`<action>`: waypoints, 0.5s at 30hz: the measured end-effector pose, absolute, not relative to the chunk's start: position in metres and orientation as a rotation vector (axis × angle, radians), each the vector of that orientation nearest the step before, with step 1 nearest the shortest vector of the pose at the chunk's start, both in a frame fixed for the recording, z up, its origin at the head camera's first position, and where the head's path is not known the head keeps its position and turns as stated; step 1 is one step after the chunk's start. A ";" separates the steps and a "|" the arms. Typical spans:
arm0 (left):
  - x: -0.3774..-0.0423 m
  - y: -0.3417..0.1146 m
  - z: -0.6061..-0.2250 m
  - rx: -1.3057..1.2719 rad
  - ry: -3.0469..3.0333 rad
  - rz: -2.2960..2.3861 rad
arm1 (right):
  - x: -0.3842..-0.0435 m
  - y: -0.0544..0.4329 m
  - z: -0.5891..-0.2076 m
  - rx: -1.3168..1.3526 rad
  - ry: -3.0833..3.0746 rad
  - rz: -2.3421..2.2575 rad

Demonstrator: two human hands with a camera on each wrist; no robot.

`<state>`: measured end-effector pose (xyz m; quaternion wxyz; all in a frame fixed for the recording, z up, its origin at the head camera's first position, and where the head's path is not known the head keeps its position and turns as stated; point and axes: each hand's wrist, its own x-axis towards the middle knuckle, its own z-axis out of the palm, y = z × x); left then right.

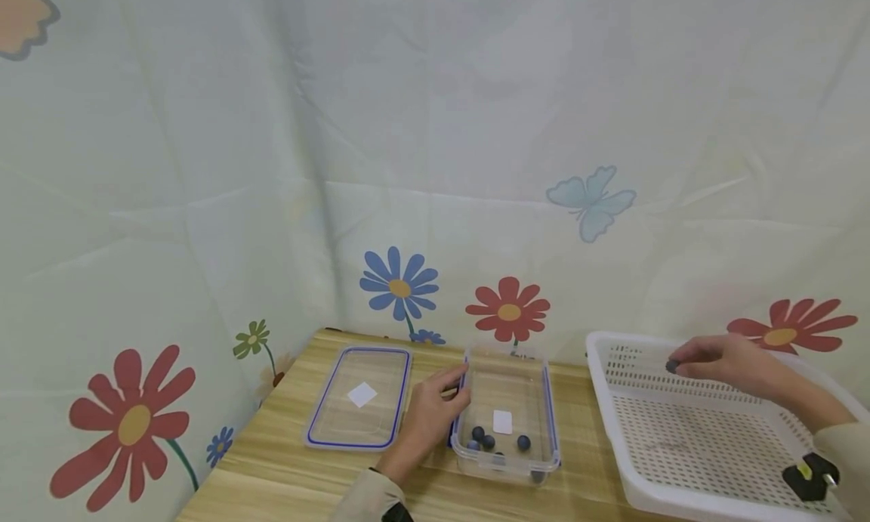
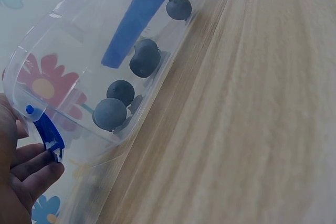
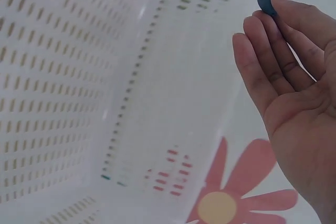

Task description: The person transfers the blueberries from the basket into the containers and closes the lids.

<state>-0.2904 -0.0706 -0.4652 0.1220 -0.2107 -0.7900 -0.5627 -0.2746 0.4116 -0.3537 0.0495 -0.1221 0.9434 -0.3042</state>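
A blueberry is pinched between the thumb and fingertips of my right hand, above the far side of the white basket. In the right wrist view the other fingers of the right hand are bent beside it. My left hand holds the left side of a clear plastic container. Its fingers touch a blue latch on the container in the left wrist view. Several blueberries lie on the container's bottom, mostly toward the near end in the head view.
A clear lid with a blue seal and a white label lies left of the container on the wooden table. Behind stands a pale curtain printed with flowers and a butterfly. The basket's raised perforated walls stand on the right.
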 end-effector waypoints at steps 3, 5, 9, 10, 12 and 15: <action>-0.290 -0.071 -0.465 -0.603 -2.318 -1.653 | -0.272 0.403 -0.346 -0.413 2.933 -0.909; -0.290 -0.070 -0.465 -0.594 -2.324 -1.659 | -0.269 0.397 -0.340 -0.429 2.985 -0.889; -0.290 -0.070 -0.465 -0.594 -2.322 -1.663 | -0.266 0.384 -0.325 -0.445 3.046 -0.891; -0.290 -0.070 -0.464 -0.594 -2.323 -1.662 | -0.265 0.381 -0.321 -0.450 3.048 -0.900; -0.290 -0.070 -0.464 -0.592 -2.324 -1.662 | -0.263 0.374 -0.314 -0.466 3.052 -0.908; -0.289 -0.071 -0.463 -0.585 -2.325 -1.663 | -0.259 0.362 -0.304 -0.507 3.057 -0.922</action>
